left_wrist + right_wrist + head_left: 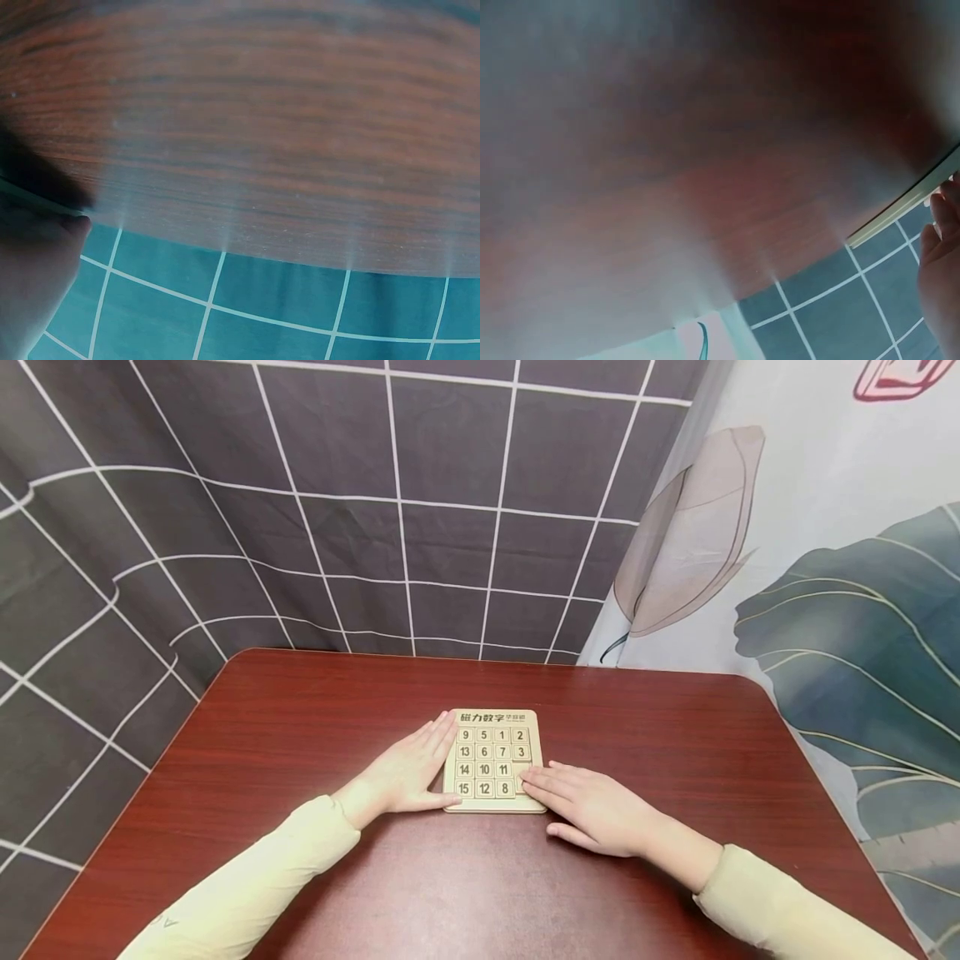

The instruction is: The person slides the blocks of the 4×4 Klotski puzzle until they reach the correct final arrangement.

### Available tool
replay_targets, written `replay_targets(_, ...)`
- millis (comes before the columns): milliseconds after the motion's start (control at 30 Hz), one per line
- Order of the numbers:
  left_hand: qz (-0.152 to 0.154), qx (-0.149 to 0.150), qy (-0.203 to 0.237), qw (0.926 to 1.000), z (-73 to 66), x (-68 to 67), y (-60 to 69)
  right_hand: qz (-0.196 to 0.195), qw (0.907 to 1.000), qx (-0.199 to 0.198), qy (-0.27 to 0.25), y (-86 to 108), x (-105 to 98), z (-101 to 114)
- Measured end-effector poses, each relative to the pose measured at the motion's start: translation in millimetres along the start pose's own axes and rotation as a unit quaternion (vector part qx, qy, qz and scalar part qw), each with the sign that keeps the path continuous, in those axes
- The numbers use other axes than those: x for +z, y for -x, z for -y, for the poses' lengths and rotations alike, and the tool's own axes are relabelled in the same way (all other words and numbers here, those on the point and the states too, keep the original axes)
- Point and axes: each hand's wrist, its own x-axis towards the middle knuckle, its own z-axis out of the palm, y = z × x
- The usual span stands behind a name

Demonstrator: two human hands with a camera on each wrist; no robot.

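A pale wooden sliding number puzzle (493, 805) lies flat on the table, dark characters along its top. Its numbered tiles (484, 769) stand in rows, with a bare slot in the third row at the right. My left hand (408, 772) rests with straight fingers along the puzzle's left edge, its thumb at the lower left corner. From the right, the straight fingertips of my right hand (600, 806) touch the lower right corner area and cover the tile there, so its number is hidden. In the right wrist view the puzzle's edge (889, 221) shows beside my fingers.
The reddish-brown table (337, 710) has a glossy, wood-grained top. Behind it and to the left hangs a dark curtain (450, 452) with a white grid. A pale curtain with leaf prints (847, 602) hangs at the right.
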Motion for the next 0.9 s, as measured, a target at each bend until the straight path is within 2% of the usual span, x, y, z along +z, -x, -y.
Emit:
replay_targets(333,-0.003,0.003,-0.004,1.0000,-1.0,-2.3,-0.6,0.018,0.9994,0.030,0.001,-9.9,0,-9)
replay_targets(667,-0.002,0.001,0.001,1.0000,-1.4,-2.5,0.2,-0.008,0.9994,-0.033,-0.005,-17.8,-3,10)
replay_targets(900,-0.005,0.001,0.001,1.0000,-1.9,-3.3,0.5,-0.002,0.9994,-0.031,-0.015,-15.8,-1,13)
